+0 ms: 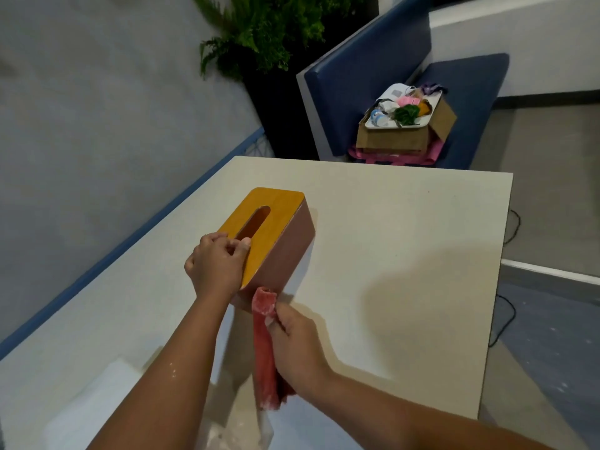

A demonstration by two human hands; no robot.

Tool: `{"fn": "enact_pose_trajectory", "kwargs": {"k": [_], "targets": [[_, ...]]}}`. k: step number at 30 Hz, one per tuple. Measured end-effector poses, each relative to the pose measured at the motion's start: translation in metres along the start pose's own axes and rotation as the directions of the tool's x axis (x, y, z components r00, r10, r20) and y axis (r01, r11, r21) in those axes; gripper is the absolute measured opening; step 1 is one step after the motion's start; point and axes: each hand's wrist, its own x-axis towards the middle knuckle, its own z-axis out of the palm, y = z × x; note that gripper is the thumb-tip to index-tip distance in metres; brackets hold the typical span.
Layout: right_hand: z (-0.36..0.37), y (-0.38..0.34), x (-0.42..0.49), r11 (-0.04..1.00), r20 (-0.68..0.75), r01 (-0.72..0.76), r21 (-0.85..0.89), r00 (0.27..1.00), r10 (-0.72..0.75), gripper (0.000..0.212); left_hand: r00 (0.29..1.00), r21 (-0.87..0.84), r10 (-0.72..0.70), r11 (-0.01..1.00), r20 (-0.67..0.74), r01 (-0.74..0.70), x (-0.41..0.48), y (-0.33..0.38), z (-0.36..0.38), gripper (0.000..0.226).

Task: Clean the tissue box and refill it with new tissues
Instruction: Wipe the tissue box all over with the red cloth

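The left hand point(216, 266) is curling closed over the near end of the tissue box point(276, 241), fingers gripping the edge of the yellow wooden lid point(259, 232) beside its empty slot point(253, 224) and bracing the box in place. The right hand point(297, 342) is closing around a red cloth point(265, 339), whose bunched upper end is pressing against the box's near lower corner while the rest is hanging down past the wrist.

The box is sitting on the white table point(406, 238), toward its left side, turned at an angle with its pinkish side wall facing right. A whitish plastic-looking pack point(97, 401), possibly the refill tissues, is lying at the near edge under the forearms, too blurred to tell for sure.

Judging from this, the wiping step is under way and refilling is not yet begun. The risks look modest: a hard wipe at the corner could be skidding the box if the bracing grip slackens; the loose cloth tail may be dragging across the refill pack; and if the cloth is damp, moisture left inside could be spoiling fresh tissues
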Motion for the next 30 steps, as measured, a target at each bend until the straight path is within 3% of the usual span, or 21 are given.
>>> {"fn": "enact_pose_trajectory", "kwargs": {"k": [3, 7, 10, 13, 17, 21, 26, 30], "targets": [[-0.014, -0.009, 0.004, 0.997, -0.003, -0.065, 0.049, 0.998, 0.065, 0.024, 0.991, -0.213, -0.101, 0.974, -0.085, 0.081, -0.008, 0.005, -0.002, 0.032], [-0.032, -0.024, 0.005, 0.987, -0.026, -0.125, 0.099, 0.991, 0.128, 0.022, 0.967, -0.490, -0.233, 0.858, -0.101, 0.155, -0.015, 0.007, -0.011, 0.024], [-0.051, -0.041, 0.005, 0.968, -0.041, -0.160, 0.195, 0.984, 0.171, 0.023, 0.950, -0.510, -0.250, 0.851, -0.188, 0.123, -0.017, 0.011, -0.024, 0.024], [-0.070, -0.057, 0.008, 0.953, -0.035, -0.144, 0.268, 0.987, 0.159, 0.026, 0.959, -0.506, -0.131, 0.863, -0.251, -0.015, -0.033, 0.033, -0.037, 0.008], [-0.092, -0.074, 0.020, 0.931, -0.033, -0.102, 0.350, 0.992, 0.121, 0.028, 0.997, -0.605, -0.072, 0.794, 0.014, 0.065, -0.068, 0.077, -0.032, 0.006], [-0.116, -0.087, 0.035, 0.933, 0.025, -0.029, 0.359, 0.999, 0.022, 0.032, 0.963, -0.728, 0.007, 0.656, 0.271, 0.200, -0.087, 0.110, -0.008, 0.012], [-0.167, -0.103, 0.065, 0.941, 0.179, -0.071, 0.331, 0.984, 0.011, 0.028, 0.921, -0.824, 0.001, 0.448, 0.390, 0.348, -0.075, 0.159, 0.022, 0.053], [-0.220, -0.118, 0.100, 0.989, 0.278, -0.068, 0.128, 0.960, 0.030, 0.026, 0.888, -0.863, -0.069, 0.213, 0.454, 0.458, -0.053, 0.201, 0.052, 0.056]]}}
